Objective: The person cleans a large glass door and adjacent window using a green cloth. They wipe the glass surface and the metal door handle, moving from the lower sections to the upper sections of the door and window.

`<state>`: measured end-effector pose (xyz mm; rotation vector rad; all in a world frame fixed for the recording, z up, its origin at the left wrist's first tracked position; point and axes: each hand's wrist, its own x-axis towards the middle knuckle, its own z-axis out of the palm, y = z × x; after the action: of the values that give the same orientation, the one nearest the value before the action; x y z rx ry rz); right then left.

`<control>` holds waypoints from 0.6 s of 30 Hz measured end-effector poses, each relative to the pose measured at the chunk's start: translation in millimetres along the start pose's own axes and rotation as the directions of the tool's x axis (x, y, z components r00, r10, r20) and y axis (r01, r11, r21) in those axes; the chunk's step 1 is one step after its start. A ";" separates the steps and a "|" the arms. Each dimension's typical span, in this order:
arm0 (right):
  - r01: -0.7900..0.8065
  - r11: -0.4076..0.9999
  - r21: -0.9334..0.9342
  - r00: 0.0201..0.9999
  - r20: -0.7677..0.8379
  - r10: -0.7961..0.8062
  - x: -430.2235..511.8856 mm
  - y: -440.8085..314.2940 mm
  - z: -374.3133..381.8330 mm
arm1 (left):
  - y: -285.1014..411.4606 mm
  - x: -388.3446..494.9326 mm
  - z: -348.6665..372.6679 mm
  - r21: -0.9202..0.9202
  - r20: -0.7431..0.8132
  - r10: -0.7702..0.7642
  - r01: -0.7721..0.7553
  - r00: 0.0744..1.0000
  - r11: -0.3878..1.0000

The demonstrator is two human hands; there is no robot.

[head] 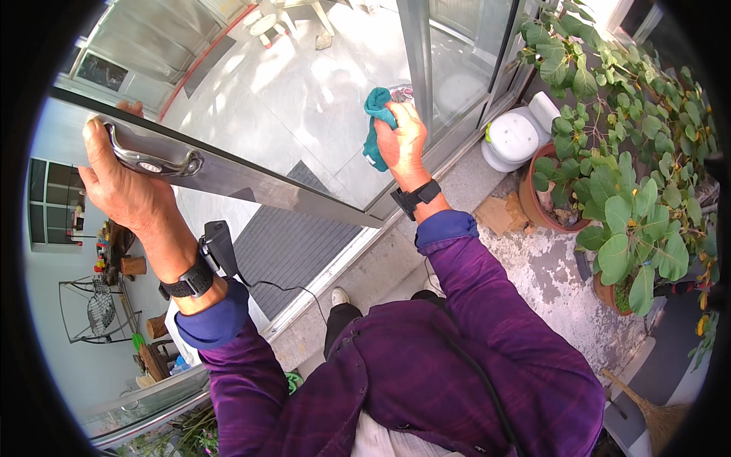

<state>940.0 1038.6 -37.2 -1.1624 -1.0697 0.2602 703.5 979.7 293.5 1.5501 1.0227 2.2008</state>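
Note:
My left hand [128, 194] grips the metal edge frame [245, 191] of a hinged glass door, beside its curved chrome handle [151, 151]. Fingertips show on the far side of the frame. A bunched teal cloth [377, 128] is held in my right hand [404, 140], over the door's glass pane [297, 114] near its hinged side. Whether the cloth presses on the glass is hard to tell. Both wrists wear black straps, and a small black device with a cable sits by the left one.
To the right stand a white toilet-shaped item [514, 134], a terracotta pot [545, 200] and leafy plants [622, 211]. A straw broom [657, 411] lies at lower right. A grey ribbed mat [291, 245] lies beyond the door sill [320, 280]. My feet are on the step.

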 end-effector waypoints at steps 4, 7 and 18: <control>-0.029 1.000 -0.011 1.000 -0.011 0.029 -9.8 -2.0 -3.1 | -1.3 1.8 -3.2 0.008 0.037 0.029 -0.030 0.999 1.000; -0.389 0.891 -0.235 0.879 0.194 0.435 -19.6 0.3 -15.7 | -3.7 0.8 -5.0 -0.067 0.020 0.008 -0.007 1.000 0.998; -0.048 0.995 -0.089 0.996 0.069 0.054 -7.9 -4.6 -5.5 | -8.3 -1.5 -4.0 -0.032 0.054 0.110 -0.109 0.992 0.994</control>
<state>938.8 1028.1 -37.6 -1.2678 -1.1245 0.2997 699.1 983.2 286.0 1.6825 0.9055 2.2190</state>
